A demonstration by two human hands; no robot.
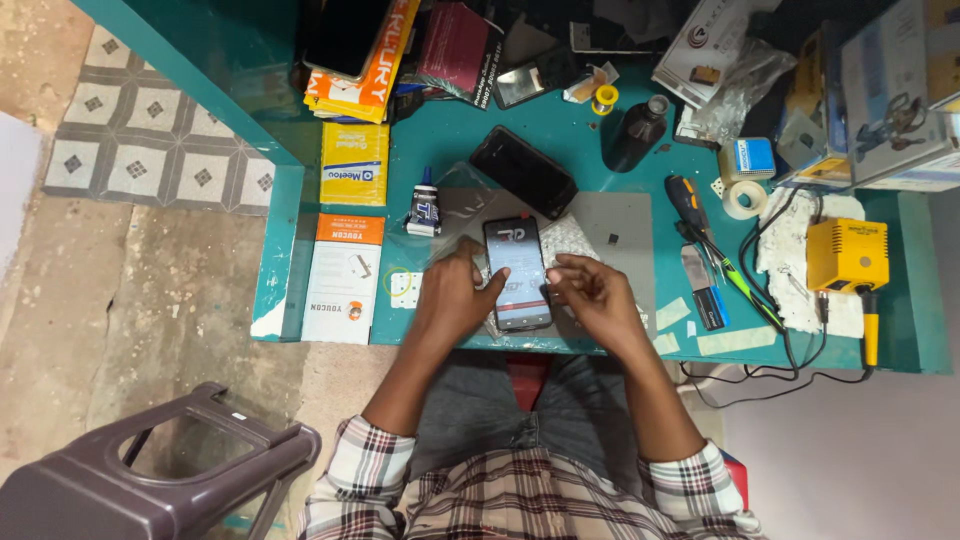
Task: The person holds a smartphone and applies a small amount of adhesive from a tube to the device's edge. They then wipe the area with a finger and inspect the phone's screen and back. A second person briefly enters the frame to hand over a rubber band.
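A smartphone with a lit screen lies upright on the grey work mat at the front of the teal bench. My left hand grips its left edge, thumb resting on the screen. Fingertips of my right hand touch the phone's right edge. A second, dark phone lies tilted just behind it, apart from both hands.
A small glue bottle stands left of the mat. Screwdrivers and tweezers lie to the right, with tape rolls and a yellow soldering station. Boxes line the bench's back and left. A brown plastic stool stands lower left.
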